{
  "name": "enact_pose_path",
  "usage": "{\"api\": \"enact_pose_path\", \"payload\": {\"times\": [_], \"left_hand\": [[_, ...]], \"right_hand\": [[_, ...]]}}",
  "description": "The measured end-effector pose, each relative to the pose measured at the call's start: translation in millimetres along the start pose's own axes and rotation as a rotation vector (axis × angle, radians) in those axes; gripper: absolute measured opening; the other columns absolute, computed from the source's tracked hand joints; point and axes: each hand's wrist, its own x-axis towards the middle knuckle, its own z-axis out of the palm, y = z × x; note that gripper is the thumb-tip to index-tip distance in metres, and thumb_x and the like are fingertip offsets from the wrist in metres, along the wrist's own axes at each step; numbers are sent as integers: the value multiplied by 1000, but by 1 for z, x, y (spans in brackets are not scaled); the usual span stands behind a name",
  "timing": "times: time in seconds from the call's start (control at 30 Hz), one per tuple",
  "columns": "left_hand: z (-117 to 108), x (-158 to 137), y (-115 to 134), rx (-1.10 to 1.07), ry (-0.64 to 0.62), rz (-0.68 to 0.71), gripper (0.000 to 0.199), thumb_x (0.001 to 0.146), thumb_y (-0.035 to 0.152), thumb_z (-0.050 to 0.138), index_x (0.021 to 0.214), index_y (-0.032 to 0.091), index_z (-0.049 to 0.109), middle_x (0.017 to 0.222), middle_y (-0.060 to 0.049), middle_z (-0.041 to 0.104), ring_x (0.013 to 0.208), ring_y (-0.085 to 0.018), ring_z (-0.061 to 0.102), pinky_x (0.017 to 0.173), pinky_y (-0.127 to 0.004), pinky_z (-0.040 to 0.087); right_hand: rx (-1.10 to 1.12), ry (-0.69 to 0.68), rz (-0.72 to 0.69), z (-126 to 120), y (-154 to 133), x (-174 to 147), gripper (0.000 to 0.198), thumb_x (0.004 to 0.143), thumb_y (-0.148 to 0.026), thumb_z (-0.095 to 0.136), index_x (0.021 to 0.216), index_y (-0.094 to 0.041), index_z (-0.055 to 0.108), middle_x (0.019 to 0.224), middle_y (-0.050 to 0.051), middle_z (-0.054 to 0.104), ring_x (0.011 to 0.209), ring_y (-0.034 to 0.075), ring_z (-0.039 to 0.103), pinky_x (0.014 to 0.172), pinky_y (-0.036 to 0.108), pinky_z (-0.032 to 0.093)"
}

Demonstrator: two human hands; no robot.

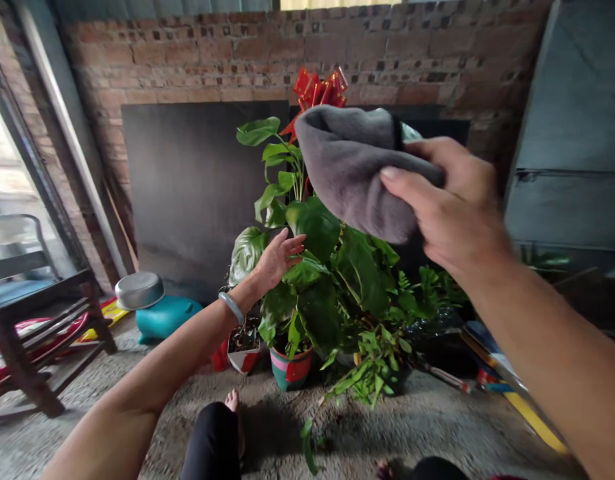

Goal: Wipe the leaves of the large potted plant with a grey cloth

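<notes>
Folded grey cloth (357,173) is pinched in my right hand (452,200), raised in front of the upper leaves, thumb on the near side. My left hand (280,257) reaches among the broad green leaves of a potted plant (315,230). Its fingers are stretched out and hold nothing; whether they touch a leaf I cannot tell. A pale bangle (231,308) circles the left wrist. The plant stands in a green, pink and red pot (291,369) on the floor. Behind the cloth shows a red ribbon bow (317,90), partly covered.
A white and red planter (244,350) stands left of the pot, and trailing plants (372,373) spread to the right. Further left are a teal stool-like object (167,319), a metal basin (140,291) and a wooden chair (42,327). Dark boards (202,187) lean against the brick wall.
</notes>
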Motion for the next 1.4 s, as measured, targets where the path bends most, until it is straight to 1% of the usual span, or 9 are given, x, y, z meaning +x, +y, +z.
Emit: {"api": "enact_pose_path", "payload": {"times": [0.13,0.27,0.47,0.67,0.83,1.0,1.07,1.27,1.4], "left_hand": [[-5,-13,10,-49,-46,-20,61,99,63,47,101,11,79,92,-14,76,97,-29,66,91,-39,50],[-17,-18,20,-87,-25,7,66,100,66,41,98,12,78,89,-15,76,95,-30,66,87,-40,52],[-18,-25,17,-116,-22,-22,70,100,68,38,100,11,78,98,-17,77,96,-29,66,87,-41,54],[-12,-29,11,-121,3,-13,71,101,67,36,99,10,78,89,-17,74,97,-32,67,87,-42,54],[-14,-35,-9,-37,46,-91,53,89,61,68,105,12,78,94,-16,76,99,-34,68,90,-46,54],[23,-44,-39,137,-146,-77,43,76,40,86,112,17,79,122,-17,75,112,-33,67,96,-44,53],[45,-44,-50,156,-208,-22,49,69,37,90,113,18,78,125,-16,74,118,-33,65,98,-43,52],[82,-36,-93,270,-280,-4,38,58,23,94,90,15,74,93,-9,76,94,-25,68,93,-40,53],[85,-32,-101,262,-218,-40,31,61,22,89,86,16,72,86,-5,72,83,-19,65,79,-34,55]], "right_hand": [[-79,-192,18,65,28,7,19,81,-25,75,98,-19,72,99,4,75,100,24,69,95,46,56],[-121,-481,1,67,16,-8,13,72,-18,78,83,-22,72,81,0,72,88,25,70,91,48,56],[-82,-89,-186,56,-15,40,14,88,-22,70,101,-23,71,109,-1,76,109,20,69,105,39,52],[-207,-433,258,88,13,-9,20,78,-19,80,97,-19,76,102,6,78,97,26,70,95,48,57],[118,-185,127,30,7,-15,16,83,-25,77,98,-22,78,95,1,77,87,20,72,83,38,60],[-100,202,-171,-21,28,12,27,87,-28,77,113,-22,77,106,4,77,101,21,70,90,34,54],[-145,189,-79,-21,49,-2,26,83,-28,78,109,-20,78,100,4,77,93,21,70,85,35,55],[-112,-276,317,-30,73,-75,15,70,-32,80,82,-23,78,73,-2,72,68,19,65,67,36,53],[-9,-102,374,-56,59,-58,20,68,-31,81,86,-23,80,78,1,72,67,18,62,65,36,50]]}}
